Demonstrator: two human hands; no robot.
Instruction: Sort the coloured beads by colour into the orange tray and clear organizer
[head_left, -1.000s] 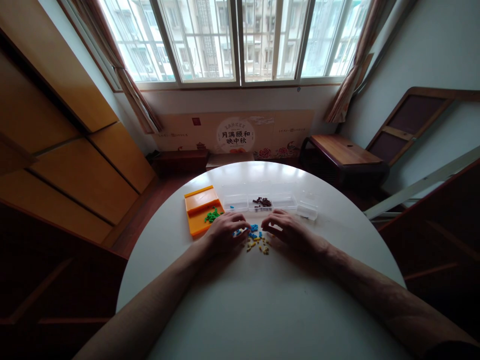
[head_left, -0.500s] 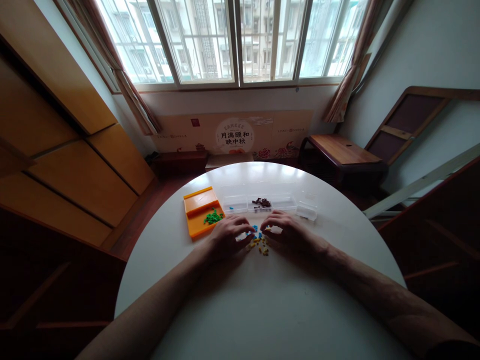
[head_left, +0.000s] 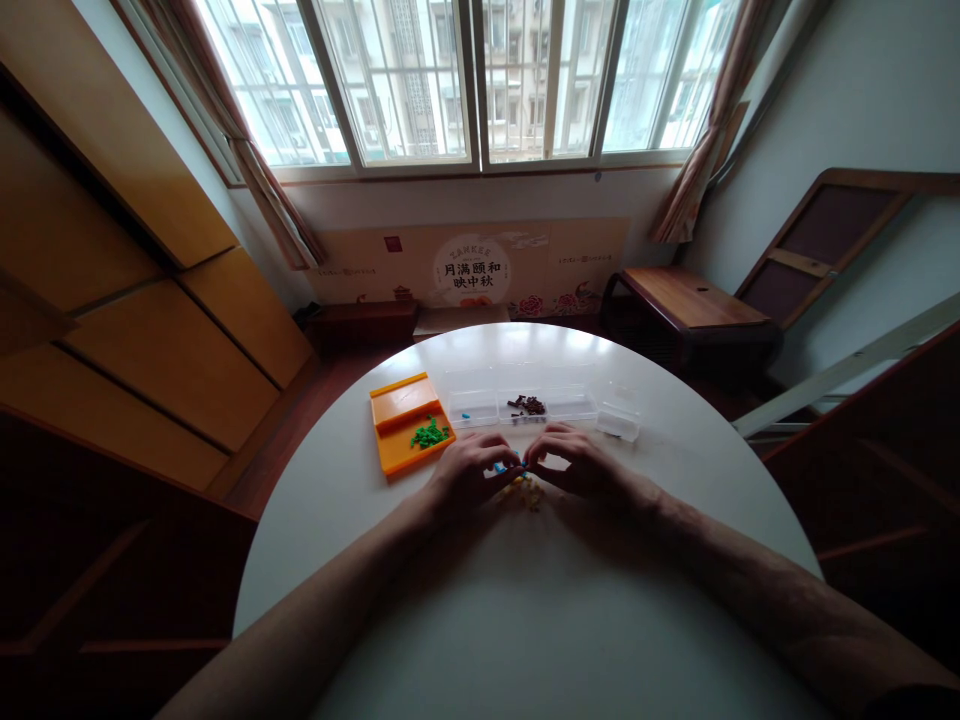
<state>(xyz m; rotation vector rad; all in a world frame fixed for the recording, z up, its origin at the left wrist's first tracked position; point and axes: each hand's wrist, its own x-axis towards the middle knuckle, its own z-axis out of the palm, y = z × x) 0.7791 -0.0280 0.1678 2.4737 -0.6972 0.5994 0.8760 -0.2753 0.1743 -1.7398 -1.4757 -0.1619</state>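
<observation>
My left hand (head_left: 472, 468) and my right hand (head_left: 574, 460) meet at their fingertips over the middle of the white table (head_left: 495, 610). Thumb and index finger of each are pinched together. A speck of blue shows where the fingertips meet; its shape is too small to make out. Small blue pieces (head_left: 501, 467) lie just behind the left fingers, partly hidden. Below the fingertips is a loose scatter of small yellow pieces (head_left: 532, 492). To the left of my left hand, small green pieces (head_left: 429, 433) sit in an orange tray (head_left: 405, 462).
Behind my hands stands a clear compartment box (head_left: 574, 402), with dark brown pieces (head_left: 527, 405) in one compartment and a single blue piece (head_left: 466, 415) in another. At its right is a small clear container (head_left: 619, 424). A wooden bench (head_left: 690, 295) stands beyond the table.
My hands have come together from slightly apart, so their fingertips now meet above the pieces. The fingers have closed to pinches and cover more of the blue pieces.
</observation>
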